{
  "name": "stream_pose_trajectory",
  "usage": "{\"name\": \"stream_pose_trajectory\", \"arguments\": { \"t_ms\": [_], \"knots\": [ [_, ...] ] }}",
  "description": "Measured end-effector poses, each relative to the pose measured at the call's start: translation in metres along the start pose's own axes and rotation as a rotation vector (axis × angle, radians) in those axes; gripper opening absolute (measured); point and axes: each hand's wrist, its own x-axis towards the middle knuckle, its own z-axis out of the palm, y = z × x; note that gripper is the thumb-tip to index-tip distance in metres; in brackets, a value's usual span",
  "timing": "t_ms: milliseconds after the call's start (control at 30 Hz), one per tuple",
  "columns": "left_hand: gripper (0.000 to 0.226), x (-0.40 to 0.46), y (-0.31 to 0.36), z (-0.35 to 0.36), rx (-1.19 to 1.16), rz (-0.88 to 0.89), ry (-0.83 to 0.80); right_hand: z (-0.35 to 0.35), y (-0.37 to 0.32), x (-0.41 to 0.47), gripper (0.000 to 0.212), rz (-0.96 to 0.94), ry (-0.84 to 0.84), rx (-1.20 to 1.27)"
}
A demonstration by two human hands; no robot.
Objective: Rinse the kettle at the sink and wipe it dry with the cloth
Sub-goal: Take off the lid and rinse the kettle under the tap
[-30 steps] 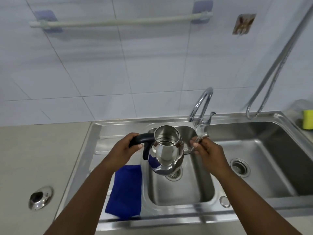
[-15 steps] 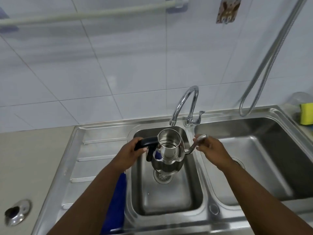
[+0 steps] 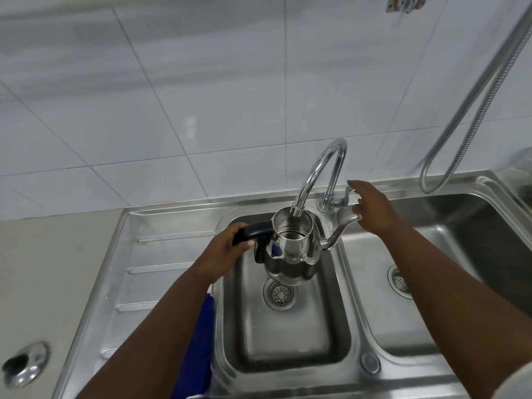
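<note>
A shiny steel kettle point(image 3: 290, 254) with no lid hangs over the small middle sink basin point(image 3: 288, 335), its open mouth right under the tap's spout point(image 3: 315, 174). My left hand point(image 3: 227, 254) grips its black handle point(image 3: 253, 230). My right hand point(image 3: 372, 207) is off the kettle's thin spout point(image 3: 342, 228), fingers spread, with the fingertips at the tap's lever point(image 3: 347, 195). No water stream shows. A blue cloth point(image 3: 198, 352) lies on the draining board at the basin's left rim, mostly hidden by my left forearm.
A larger basin point(image 3: 449, 283) with its own drain lies to the right. A metal shower hose point(image 3: 472, 105) hangs down the tiled wall at the right. A round metal fitting point(image 3: 24, 364) sits in the beige counter at the lower left.
My right hand let go of the kettle's spout and moved up to the tap lever. The kettle rose until its mouth sits under the tap. The view moved closer and tilted down.
</note>
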Motion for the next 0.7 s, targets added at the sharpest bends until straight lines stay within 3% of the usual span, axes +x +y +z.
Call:
{"name": "stream_pose_trajectory", "arguments": {
  "t_ms": [333,433,533,700],
  "knots": [
    [0.024,0.013,-0.008,-0.002,-0.057,0.017,0.007,0.02,0.005,-0.054,0.063,-0.061,0.138,0.067],
    [0.025,0.012,-0.008,-0.003,-0.069,0.008,0.011,0.036,0.0,-0.068,0.044,0.007,0.226,0.258],
    [0.025,0.013,-0.008,-0.003,-0.073,0.008,0.015,0.05,-0.006,-0.072,0.013,0.12,0.141,0.452],
    [0.024,0.015,-0.007,-0.004,-0.063,0.009,0.021,0.051,-0.009,-0.067,0.017,0.121,0.122,0.498]
  ]
}}
